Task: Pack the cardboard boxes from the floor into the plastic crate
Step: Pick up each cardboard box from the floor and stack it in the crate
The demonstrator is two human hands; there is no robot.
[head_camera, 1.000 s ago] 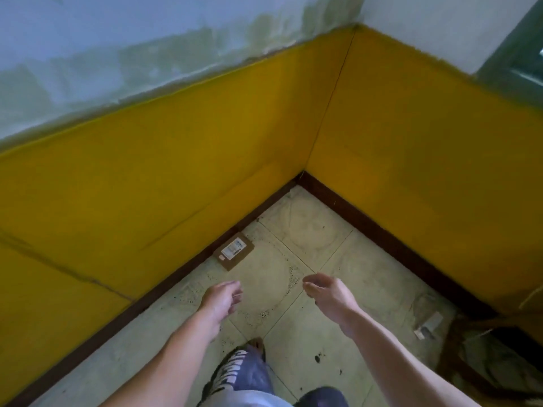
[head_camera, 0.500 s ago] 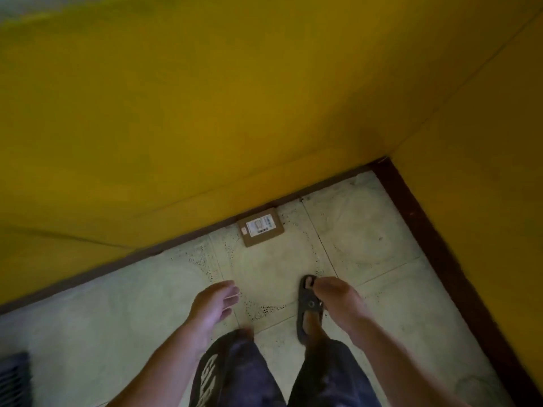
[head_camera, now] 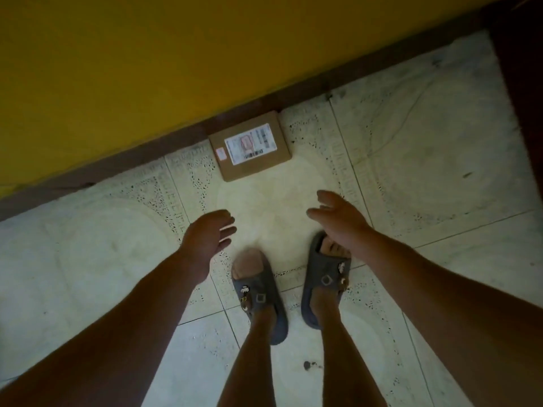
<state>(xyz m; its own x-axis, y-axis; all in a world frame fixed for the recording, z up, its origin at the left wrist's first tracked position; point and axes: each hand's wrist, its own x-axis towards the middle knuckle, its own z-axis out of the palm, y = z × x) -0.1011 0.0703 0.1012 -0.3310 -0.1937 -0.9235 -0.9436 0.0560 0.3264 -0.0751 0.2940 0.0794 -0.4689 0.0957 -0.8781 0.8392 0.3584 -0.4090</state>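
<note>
Both hands hover open over the floor, short of the box by the wall.

The box lies flat on the floor, label up, its far edge against the dark skirting at the floor's wall edge. The left hand and right hand hang near it but apart from it, above the slippers. Their fingers are loosely spread and hold nothing. To lift it well, I judge each hand should take one short side. The wall blocks a grip from behind, so fingertips should slide under the near bottom edge, and drawing the box a little toward the feet first would help. The crate is not in view. The label print is too blurred to read, and the box's height is hard to tell from above.
</note>
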